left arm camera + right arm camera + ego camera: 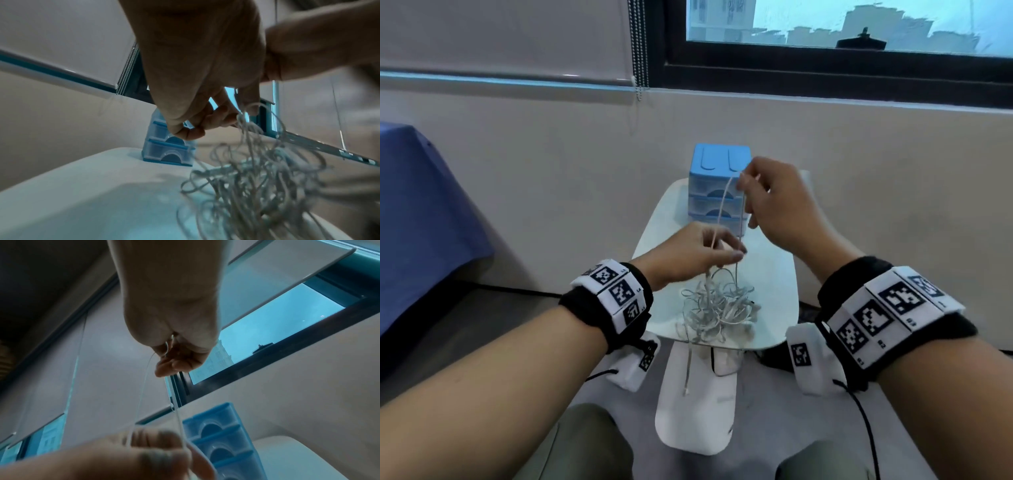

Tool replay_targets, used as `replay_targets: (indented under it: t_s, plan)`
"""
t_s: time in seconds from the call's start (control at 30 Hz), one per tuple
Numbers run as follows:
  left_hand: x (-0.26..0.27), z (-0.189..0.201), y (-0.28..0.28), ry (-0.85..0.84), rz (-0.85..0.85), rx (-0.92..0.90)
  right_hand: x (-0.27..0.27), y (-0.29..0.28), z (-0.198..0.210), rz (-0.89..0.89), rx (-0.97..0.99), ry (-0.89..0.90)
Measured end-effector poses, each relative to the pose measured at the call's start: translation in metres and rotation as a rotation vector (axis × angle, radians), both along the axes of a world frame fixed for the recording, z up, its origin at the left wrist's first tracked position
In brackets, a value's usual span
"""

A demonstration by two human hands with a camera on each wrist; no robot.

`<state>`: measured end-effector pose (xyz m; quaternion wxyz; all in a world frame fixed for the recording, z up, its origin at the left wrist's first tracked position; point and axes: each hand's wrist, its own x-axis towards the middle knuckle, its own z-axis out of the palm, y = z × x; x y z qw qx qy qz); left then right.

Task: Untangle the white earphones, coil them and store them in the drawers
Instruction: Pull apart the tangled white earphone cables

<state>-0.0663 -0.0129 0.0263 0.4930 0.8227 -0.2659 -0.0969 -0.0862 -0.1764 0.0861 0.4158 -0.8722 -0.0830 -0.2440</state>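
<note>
A tangled bundle of white earphones (717, 310) hangs just above the small white table (774, 298), with one end dangling past the near edge (686, 387). My left hand (702, 255) pinches the cord right above the tangle (252, 183). My right hand (767, 195) is raised higher and pinches a loop of cord (166, 345). Two strands (722, 205) run taut between the hands. The blue mini drawers unit (717, 188) stands at the back of the table, partly behind my right hand, with its drawers closed (218, 443).
A second white surface (695, 411) sits lower, in front of the table. A blue cloth-covered table (421, 205) is at the left. A wall and a window (842, 34) with a bead chain (638, 51) lie behind. My knees show at the bottom.
</note>
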Motion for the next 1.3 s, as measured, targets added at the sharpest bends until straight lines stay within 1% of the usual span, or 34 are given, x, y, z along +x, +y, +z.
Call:
replay_targets:
  t_s: [0.13, 0.23, 0.27, 0.33, 0.43, 0.53, 0.6, 0.67, 0.7, 0.73, 0.8, 0.83, 0.87, 0.9, 0.93, 1.0, 1.07, 1.13, 1.17, 1.2, 1.3]
  plan:
    - [-0.003, -0.010, -0.006, 0.003, -0.042, 0.075, -0.018, 0.012, 0.032, 0.001, 0.042, -0.205]
    - [-0.004, -0.011, -0.008, -0.038, -0.011, 0.122, -0.025, 0.014, 0.039, 0.016, -0.073, -0.365]
    - [-0.005, -0.010, -0.008, -0.031, -0.012, 0.104, -0.025, 0.013, 0.038, 0.021, -0.099, -0.378]
    - [-0.007, -0.006, -0.009, 0.001, -0.026, 0.065, -0.023, 0.012, 0.031, 0.027, -0.124, -0.346]
    - [-0.006, -0.004, -0.011, -0.054, -0.013, 0.064, -0.021, 0.010, 0.020, 0.037, -0.143, -0.318]
    - [-0.001, -0.003, -0.012, -0.083, 0.049, 0.012, -0.023, 0.006, 0.012, 0.037, -0.098, -0.319]
    - [0.002, 0.000, -0.011, -0.123, 0.097, -0.051, -0.025, 0.001, 0.002, 0.004, -0.013, -0.300]
    - [0.003, 0.008, -0.012, -0.179, 0.160, -0.133, -0.023, -0.008, -0.017, -0.061, 0.089, -0.216]
    - [0.004, 0.012, -0.012, -0.200, 0.194, -0.187, -0.021, -0.013, -0.030, -0.070, 0.114, -0.116]
    - [0.005, 0.016, -0.012, -0.219, 0.221, -0.242, -0.018, -0.018, -0.044, -0.038, 0.110, 0.019]
    - [0.004, 0.025, -0.014, -0.259, 0.245, -0.341, -0.015, -0.025, -0.070, 0.110, 0.068, 0.299]
    - [0.003, 0.029, -0.015, -0.278, 0.247, -0.382, -0.015, -0.026, -0.079, 0.181, 0.079, 0.396]
    - [0.003, 0.031, -0.017, -0.294, 0.247, -0.409, -0.015, -0.026, -0.084, 0.230, 0.119, 0.450]
    - [0.002, 0.033, -0.018, -0.310, 0.245, -0.426, -0.016, -0.025, -0.085, 0.257, 0.155, 0.464]
    - [0.000, 0.034, -0.018, -0.320, 0.243, -0.437, -0.015, -0.023, -0.082, 0.255, 0.182, 0.455]
    - [-0.004, 0.033, -0.018, -0.299, 0.221, -0.446, -0.013, -0.019, -0.068, 0.183, 0.248, 0.399]
    - [-0.006, 0.025, -0.017, -0.205, 0.185, -0.386, -0.011, -0.016, -0.045, 0.123, 0.336, 0.283]
    - [-0.008, 0.010, -0.014, -0.055, 0.131, -0.230, -0.010, -0.013, -0.019, 0.101, 0.365, 0.159]
    - [-0.010, 0.002, -0.012, -0.010, 0.090, -0.134, -0.010, -0.012, -0.007, 0.101, 0.373, 0.122]
    - [-0.011, -0.005, -0.012, -0.006, 0.042, -0.035, -0.010, -0.010, 0.004, 0.107, 0.392, 0.103]
    - [-0.017, -0.020, -0.011, -0.108, -0.085, 0.281, -0.012, -0.006, 0.029, 0.080, 0.392, 0.027]
